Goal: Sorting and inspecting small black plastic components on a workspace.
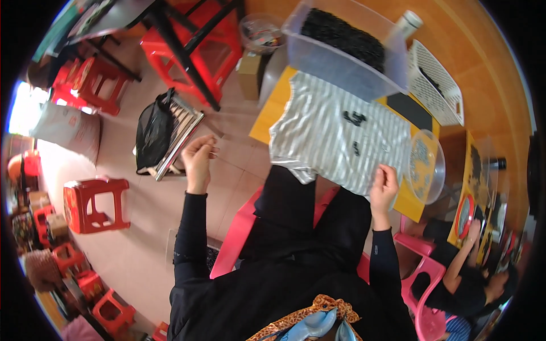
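Observation:
My left hand (pixel 198 163) is raised over the floor, away from the table, fingers curled together; anything in them is too small to make out. My right hand (pixel 384 187) hovers at the near right edge of a grey-and-white striped cloth (pixel 318 131), fingers pinched; what they hold, if anything, cannot be told. The cloth is spread over a yellow table (pixel 266 120) and hangs toward my lap. On it lie a small cluster of black pieces (pixel 355 117) and a smaller black group (pixel 356 149). Right of the cloth, a clear round tub (pixel 435 175) holds small greyish pieces.
Behind the cloth stands a clear plastic bin (pixel 335 77) of black pieces. A white basket (pixel 451 103) and a white cup (pixel 409 23) are beside it. Left on the floor are a black bag (pixel 154 132) and a red stool (pixel 98 206). Another person (pixel 455 284) works at right.

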`<action>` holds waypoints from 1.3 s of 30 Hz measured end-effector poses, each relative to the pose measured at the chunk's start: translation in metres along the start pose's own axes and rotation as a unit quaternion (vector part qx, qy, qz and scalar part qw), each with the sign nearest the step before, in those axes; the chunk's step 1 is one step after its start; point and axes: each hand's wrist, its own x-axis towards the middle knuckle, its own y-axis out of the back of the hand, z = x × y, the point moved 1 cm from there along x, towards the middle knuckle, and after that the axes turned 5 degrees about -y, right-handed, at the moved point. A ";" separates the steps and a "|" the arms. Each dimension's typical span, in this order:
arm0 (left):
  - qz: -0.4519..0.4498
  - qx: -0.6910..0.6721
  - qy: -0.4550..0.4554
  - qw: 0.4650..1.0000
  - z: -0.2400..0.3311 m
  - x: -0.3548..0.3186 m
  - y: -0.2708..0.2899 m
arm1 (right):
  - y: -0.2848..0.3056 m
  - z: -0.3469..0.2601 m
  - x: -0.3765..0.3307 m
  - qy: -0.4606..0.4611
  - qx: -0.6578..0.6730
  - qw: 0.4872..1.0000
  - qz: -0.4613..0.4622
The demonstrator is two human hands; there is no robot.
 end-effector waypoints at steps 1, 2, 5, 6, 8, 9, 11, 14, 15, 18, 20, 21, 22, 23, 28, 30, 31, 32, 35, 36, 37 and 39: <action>0.010 0.040 0.031 0.999 -0.021 -0.002 0.014 | -0.002 -0.001 -0.002 0.001 -0.033 0.999 0.000; 0.021 0.052 0.066 0.996 -0.045 -0.005 0.024 | -0.003 -0.002 -0.003 0.003 -0.067 0.998 0.002; -0.004 0.191 0.122 0.974 -0.124 -0.017 0.042 | -0.004 -0.007 -0.005 0.006 -0.098 0.995 -0.003; -0.020 0.246 0.115 0.962 -0.156 -0.021 0.045 | -0.006 -0.008 -0.005 0.010 -0.102 0.995 -0.017; -0.077 0.341 0.045 0.936 -0.201 -0.033 0.041 | -0.009 -0.008 -0.005 0.019 -0.137 0.990 -0.001; -0.112 0.364 0.049 0.924 -0.222 -0.038 0.040 | -0.012 -0.007 -0.004 0.021 -0.139 0.990 -0.014; -0.152 0.376 0.063 0.912 -0.249 -0.045 0.026 | -0.010 -0.003 -0.005 -0.006 -0.159 0.987 0.002; -0.259 0.398 0.106 0.873 -0.278 -0.046 -0.001 | -0.011 -0.001 -0.005 -0.020 -0.180 0.983 -0.011; -0.317 0.460 0.072 0.826 -0.287 -0.042 -0.011 | -0.011 -0.001 -0.005 -0.024 -0.188 0.982 -0.010; -0.405 0.530 -0.010 0.745 -0.320 -0.035 -0.045 | -0.007 -0.001 -0.005 -0.051 -0.215 0.975 0.001; -0.420 0.560 -0.060 0.712 -0.347 -0.033 -0.073 | -0.004 -0.004 -0.004 -0.035 -0.248 0.968 -0.001; -0.414 0.569 -0.069 0.707 -0.361 -0.031 -0.086 | -0.003 -0.007 -0.003 -0.016 -0.272 0.962 -0.007; -0.389 0.617 -0.098 0.677 -0.407 -0.029 -0.046 | -0.025 -0.014 -0.007 -0.043 -0.217 0.975 -0.027; -0.380 0.612 -0.114 0.685 -0.414 -0.021 -0.064 | -0.025 -0.013 -0.006 -0.039 -0.242 0.969 -0.022; -0.436 0.530 -0.117 0.718 -0.449 -0.024 -0.125 | -0.019 -0.013 0.000 -0.077 -0.250 0.965 -0.018; -0.444 0.508 -0.110 0.730 -0.458 -0.014 -0.137 | -0.017 -0.014 0.004 -0.078 -0.258 0.963 -0.008; -0.447 0.498 -0.106 0.735 -0.461 -0.008 -0.142 | -0.015 -0.015 0.005 -0.064 -0.268 0.961 -0.014; -0.449 0.489 -0.102 0.741 -0.463 -0.001 -0.145 | -0.015 -0.015 0.006 -0.050 -0.278 0.959 -0.021; -0.454 0.468 -0.082 0.754 -0.466 0.011 -0.143 | -0.016 -0.015 0.006 -0.059 -0.285 0.956 -0.024; -0.455 0.462 -0.073 0.758 -0.467 0.014 -0.138 | -0.018 -0.014 0.008 -0.049 -0.279 0.959 -0.022; -0.456 0.454 -0.063 0.763 -0.467 0.013 -0.135 | -0.017 -0.013 0.009 -0.053 -0.282 0.958 -0.019; -0.456 0.440 -0.042 0.773 -0.467 0.011 -0.127 | -0.016 -0.013 0.008 -0.038 -0.276 0.960 -0.018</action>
